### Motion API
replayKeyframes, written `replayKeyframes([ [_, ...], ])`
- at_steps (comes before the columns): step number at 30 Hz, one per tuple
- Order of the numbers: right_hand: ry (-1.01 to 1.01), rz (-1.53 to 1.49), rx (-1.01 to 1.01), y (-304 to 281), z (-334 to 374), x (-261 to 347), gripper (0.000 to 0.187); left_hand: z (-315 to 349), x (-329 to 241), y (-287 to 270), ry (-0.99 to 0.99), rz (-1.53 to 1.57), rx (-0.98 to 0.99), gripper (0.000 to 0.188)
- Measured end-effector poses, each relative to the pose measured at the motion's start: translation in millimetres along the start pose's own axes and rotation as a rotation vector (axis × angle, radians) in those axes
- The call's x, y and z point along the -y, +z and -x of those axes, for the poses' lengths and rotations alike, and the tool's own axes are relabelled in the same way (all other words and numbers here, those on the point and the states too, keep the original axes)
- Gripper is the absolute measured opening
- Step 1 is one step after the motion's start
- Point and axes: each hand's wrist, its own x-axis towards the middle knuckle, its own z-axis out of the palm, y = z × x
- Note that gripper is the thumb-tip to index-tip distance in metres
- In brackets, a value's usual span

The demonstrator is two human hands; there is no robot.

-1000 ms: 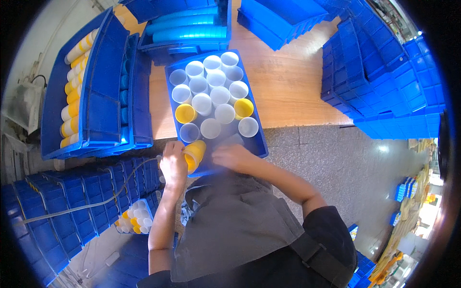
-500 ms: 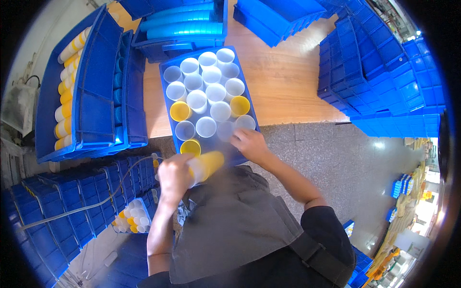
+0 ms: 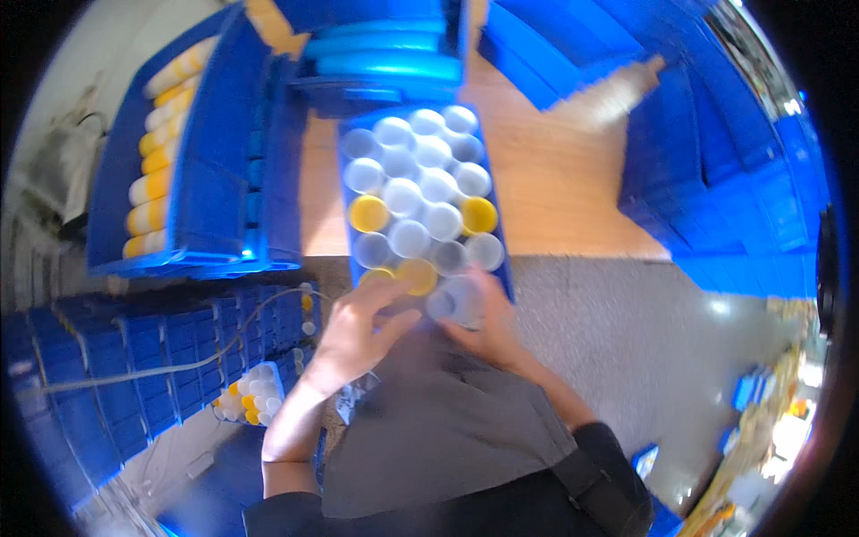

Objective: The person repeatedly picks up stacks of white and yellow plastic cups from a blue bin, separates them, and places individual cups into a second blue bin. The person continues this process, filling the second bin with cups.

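Observation:
Against my body stands a blue tray [image 3: 359,117] of upright, open-topped cups, mostly white with a few yellow. My left hand [image 3: 356,338] is at its near left corner, fingers and thumb apart. Next to those fingers sits a yellow cup [image 3: 416,275], and another yellow cup is partly hidden under them. At the near right corner, my right hand [image 3: 492,327] has its thumb and fingers around a white cup [image 3: 455,301]. Motion blurs both hands somewhat.
On the wooden table [image 3: 573,197], a blue bin [image 3: 215,161] with stacked yellow and white cups stands left. A bin of light-blue cup stacks [image 3: 380,64] is behind the tray. Blue crates [image 3: 680,161] rise at right; more crates [image 3: 134,358] stand lower left.
The stack of yellow and white cups is no longer in my left hand, which has opened. A yellow cup now stands in the near row. My right hand has moved nearer to my body.

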Motion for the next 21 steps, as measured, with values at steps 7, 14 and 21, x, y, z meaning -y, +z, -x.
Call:
replayKeyframes([
  [7, 0.126, 0.596, 0.052, 5.3, 12.8, -43.5, 0.063, -45.3, 12.3, -239.9, 0.252, -0.441, -0.760, 0.020],
  [14, 0.191, 0.524, -0.184, 10.2, 5.7, -4.0, 0.056, -188.8, 104.1, -411.0, -0.009, -1.146, -0.592, 0.038],
  [21, 0.400, 0.683, -0.354, 15.2, 41.9, 33.1, 0.050, -350.1, 197.5, -505.7, 0.127, -1.156, -0.537, 0.049],
])
